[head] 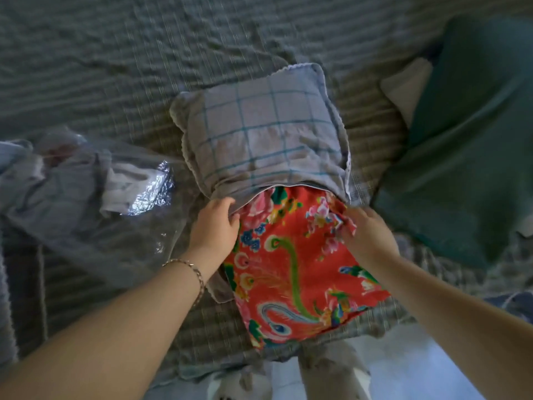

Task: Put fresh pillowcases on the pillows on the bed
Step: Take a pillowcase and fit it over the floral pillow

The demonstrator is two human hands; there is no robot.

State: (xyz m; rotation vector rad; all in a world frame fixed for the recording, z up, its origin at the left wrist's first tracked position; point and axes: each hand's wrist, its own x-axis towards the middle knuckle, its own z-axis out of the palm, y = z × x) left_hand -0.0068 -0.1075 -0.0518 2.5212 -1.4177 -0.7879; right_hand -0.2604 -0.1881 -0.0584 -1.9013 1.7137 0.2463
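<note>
A pillow in red floral fabric (291, 267) lies on the bed, its far half inside a pale checked pillowcase (259, 131) with blue lines and a lace edge. My left hand (215, 229) grips the pillowcase's open hem at the left side of the pillow. My right hand (366, 232) pinches a bunched corner of the red floral fabric at the right side of the opening. The pillow's near end sticks out towards me over the bed edge.
A clear plastic bag (121, 197) with folded pale linen lies to the left. A dark green pillow (467, 140) with a beige one (406, 85) behind it sits at the right. The grey ribbed bedspread (144, 53) covers the bed. Light floor (403, 368) shows below.
</note>
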